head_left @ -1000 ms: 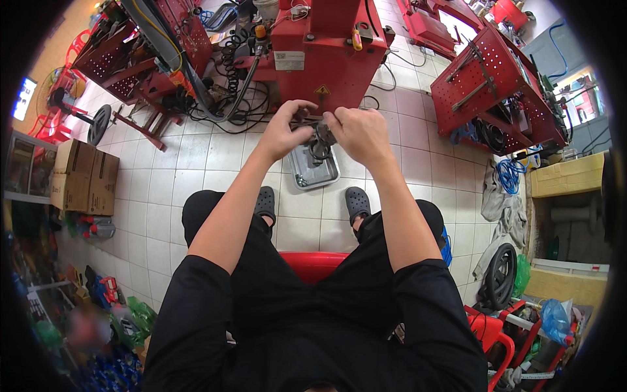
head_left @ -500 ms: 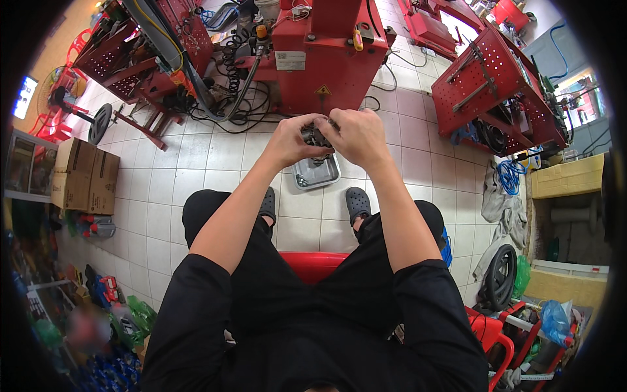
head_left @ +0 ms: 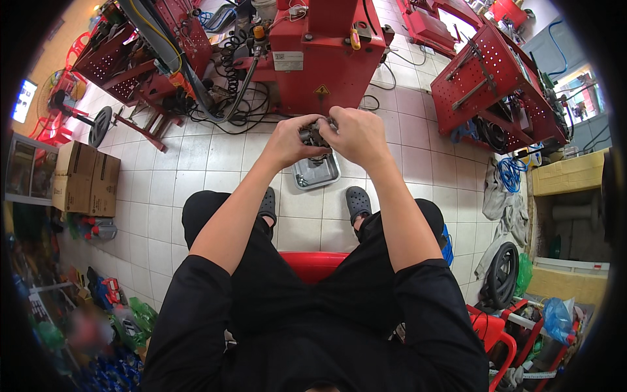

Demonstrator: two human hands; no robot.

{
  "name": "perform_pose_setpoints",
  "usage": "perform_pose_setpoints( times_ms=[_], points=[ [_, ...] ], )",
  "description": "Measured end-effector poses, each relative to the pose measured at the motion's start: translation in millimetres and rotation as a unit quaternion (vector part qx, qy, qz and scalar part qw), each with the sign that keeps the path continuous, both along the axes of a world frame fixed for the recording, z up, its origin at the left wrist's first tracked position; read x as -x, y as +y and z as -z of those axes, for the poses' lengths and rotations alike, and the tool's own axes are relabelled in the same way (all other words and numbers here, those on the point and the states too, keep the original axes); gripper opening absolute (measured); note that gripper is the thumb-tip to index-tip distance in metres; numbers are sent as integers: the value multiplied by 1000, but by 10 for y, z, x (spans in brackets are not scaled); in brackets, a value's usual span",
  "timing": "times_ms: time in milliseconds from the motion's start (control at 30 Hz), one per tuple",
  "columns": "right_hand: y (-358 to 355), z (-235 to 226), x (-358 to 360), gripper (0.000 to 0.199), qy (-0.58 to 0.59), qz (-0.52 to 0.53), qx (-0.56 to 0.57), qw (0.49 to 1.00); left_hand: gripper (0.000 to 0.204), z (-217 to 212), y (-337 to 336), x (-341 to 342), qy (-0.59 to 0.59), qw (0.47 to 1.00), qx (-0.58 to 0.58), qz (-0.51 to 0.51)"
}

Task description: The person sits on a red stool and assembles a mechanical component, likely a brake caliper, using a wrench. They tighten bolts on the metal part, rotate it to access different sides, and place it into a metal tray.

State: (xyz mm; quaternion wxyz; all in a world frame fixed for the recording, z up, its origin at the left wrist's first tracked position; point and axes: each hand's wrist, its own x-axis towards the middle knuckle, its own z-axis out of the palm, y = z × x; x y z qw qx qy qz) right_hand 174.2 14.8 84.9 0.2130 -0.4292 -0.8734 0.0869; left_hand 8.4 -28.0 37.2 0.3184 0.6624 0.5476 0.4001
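A black short-sleeved shirt (head_left: 313,353) is worn, its sleeves ending above the elbows. Black trousers (head_left: 274,261) cover both legs to the ankles. Dark grey perforated clogs (head_left: 358,201) are worn on the feet. Forearms and hands (head_left: 356,136) are left bare; no gloves are seen.

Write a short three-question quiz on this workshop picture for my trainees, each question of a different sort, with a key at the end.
1. True or false: the left hand and the right hand both grip the small dark metal part.
2. Which thing lies on the tiled floor below the hands, between the grey clogs? A) a metal tray B) a tyre C) a cardboard box
3. Fill in: the person sits on a ____ stool.

Key: 1 true; 2 A; 3 red.
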Motion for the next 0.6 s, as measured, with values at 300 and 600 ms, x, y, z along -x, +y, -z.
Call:
perform_pose_setpoints(
  times_ms=[300,600],
  points=[
    [14,35,12,29,-20,-9,-2,1000,61,61,3,-3,13,1000,-12,-10],
    [51,121,-39,25,1,-19,-37,999,34,344,112,197,-108,990,-88,7]
  ],
)
